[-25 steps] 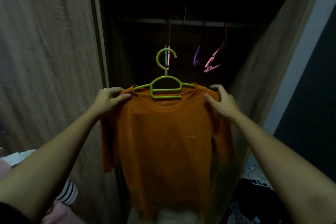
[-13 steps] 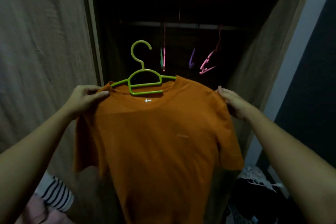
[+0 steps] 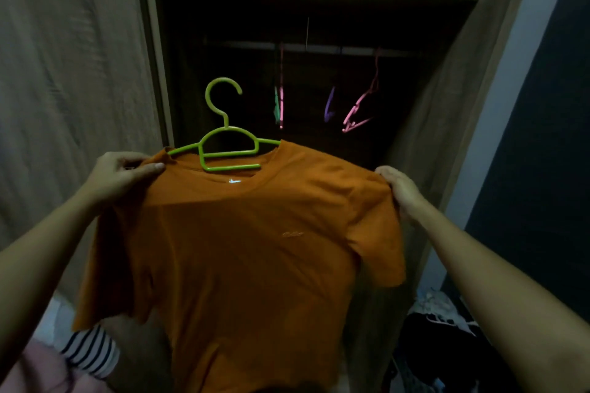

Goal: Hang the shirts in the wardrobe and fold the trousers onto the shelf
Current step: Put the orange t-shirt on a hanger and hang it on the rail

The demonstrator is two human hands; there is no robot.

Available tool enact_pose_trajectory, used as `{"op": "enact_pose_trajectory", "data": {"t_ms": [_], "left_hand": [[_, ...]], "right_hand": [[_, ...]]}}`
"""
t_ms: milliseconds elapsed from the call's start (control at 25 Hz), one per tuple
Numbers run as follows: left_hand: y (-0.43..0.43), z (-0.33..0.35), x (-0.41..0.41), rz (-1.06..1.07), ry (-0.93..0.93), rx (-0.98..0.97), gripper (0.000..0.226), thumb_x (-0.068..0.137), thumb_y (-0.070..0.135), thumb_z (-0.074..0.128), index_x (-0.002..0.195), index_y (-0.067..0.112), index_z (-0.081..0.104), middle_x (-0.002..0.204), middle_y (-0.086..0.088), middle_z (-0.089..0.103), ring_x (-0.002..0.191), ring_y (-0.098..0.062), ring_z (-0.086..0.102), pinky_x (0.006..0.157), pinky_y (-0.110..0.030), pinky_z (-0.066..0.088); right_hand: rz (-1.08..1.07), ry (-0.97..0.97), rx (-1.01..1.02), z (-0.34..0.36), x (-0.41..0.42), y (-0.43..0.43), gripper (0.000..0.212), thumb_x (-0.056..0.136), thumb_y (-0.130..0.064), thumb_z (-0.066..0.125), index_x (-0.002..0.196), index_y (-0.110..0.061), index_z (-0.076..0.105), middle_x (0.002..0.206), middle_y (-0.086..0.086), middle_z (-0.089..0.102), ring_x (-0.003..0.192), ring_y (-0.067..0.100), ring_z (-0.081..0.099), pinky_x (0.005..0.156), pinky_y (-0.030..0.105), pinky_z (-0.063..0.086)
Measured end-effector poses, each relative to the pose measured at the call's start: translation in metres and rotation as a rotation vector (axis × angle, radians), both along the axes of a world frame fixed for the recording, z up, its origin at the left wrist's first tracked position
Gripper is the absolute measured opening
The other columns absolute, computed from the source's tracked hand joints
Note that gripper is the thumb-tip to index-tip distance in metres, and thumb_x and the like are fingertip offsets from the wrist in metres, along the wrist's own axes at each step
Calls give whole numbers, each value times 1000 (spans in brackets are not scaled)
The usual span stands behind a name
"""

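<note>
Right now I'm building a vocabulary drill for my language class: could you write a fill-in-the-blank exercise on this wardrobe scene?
1. The shirt held up before the wardrobe is ____ in colour.
2. The hanger inside its collar is ____.
3. The left hand and the right hand each grip one ____ of the shirt.
4. On the rail, the rightmost hanger is ____.

Missing words: orange; green; shoulder; pink.

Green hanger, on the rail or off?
Off. The green hanger is free below the rail; left hand and right hand hold the shirt.
</note>
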State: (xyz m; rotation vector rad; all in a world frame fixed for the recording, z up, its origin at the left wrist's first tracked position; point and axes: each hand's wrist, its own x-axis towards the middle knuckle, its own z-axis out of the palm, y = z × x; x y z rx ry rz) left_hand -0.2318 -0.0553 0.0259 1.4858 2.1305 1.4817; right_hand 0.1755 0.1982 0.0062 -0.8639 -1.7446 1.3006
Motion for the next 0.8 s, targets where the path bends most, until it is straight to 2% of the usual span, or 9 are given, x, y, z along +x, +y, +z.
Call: {"op": "enact_pose_trajectory", "data": {"t_ms": [40,120,240,320,400,520,600,720,800], "left_hand": [[-1,-1,0,7,-16,27,5,86,28,63,85,30,67,94,-3,64,90,-23,61,68,-31,48],[-4,-3,1,26,-39,59,8,86,26,64,80,29,69,91,-4,66,87,-24,62,67,-31,47],[-10,-3,3,41,-47,76,15,86,22,64,75,30,70,89,-1,65,86,-21,62,68,-29,47],[-12,-3,3,33,-49,76,18,85,22,65,72,33,71,89,-1,66,84,-18,62,68,-29,48],[-13,-1,3,19,-36,43,10,85,24,64,81,32,68,93,-1,65,89,-21,62,70,-30,49],[-13,4,6,-9,-33,6,5,87,23,61,89,27,63,95,-1,62,91,-21,60,71,-30,48],[-13,7,10,-43,-67,21,7,88,19,59,89,25,63,96,-2,62,89,-19,59,70,-29,47],[-10,7,15,-47,-70,14,8,89,19,58,90,25,62,95,1,61,87,-14,59,70,-26,46],[-9,4,16,-36,-57,14,8,89,20,58,90,28,61,94,3,60,88,-12,58,70,-24,45]], "right_hand": [[28,54,-15,2,0,0,34,93,-48,42,73,-24,55,74,-1,52,68,12,51,66,28,43],[74,-64,104,6,1,0,31,77,-62,56,79,-30,56,84,-4,55,76,13,54,70,30,44],[80,-155,281,2,-1,-2,11,84,-32,65,91,-29,56,97,-2,57,90,17,56,75,29,46],[50,-113,313,-1,-4,-4,1,89,-29,58,89,-28,58,96,-1,58,90,15,57,72,24,45],[8,-103,308,-4,-10,-7,13,94,-32,50,91,-27,61,95,-2,60,89,13,59,71,21,44],[4,59,38,-5,-20,-1,30,98,-34,41,110,-15,61,102,4,64,99,20,61,78,26,48],[-21,13,-133,1,-26,2,35,99,-35,38,108,-11,62,108,13,64,96,22,61,82,31,47],[-167,-267,125,5,-36,4,44,100,-39,30,119,-10,56,121,13,58,102,18,55,89,30,40],[-241,-130,358,3,-39,-6,38,98,-39,36,120,-13,54,116,5,57,107,17,54,85,23,41]]}}
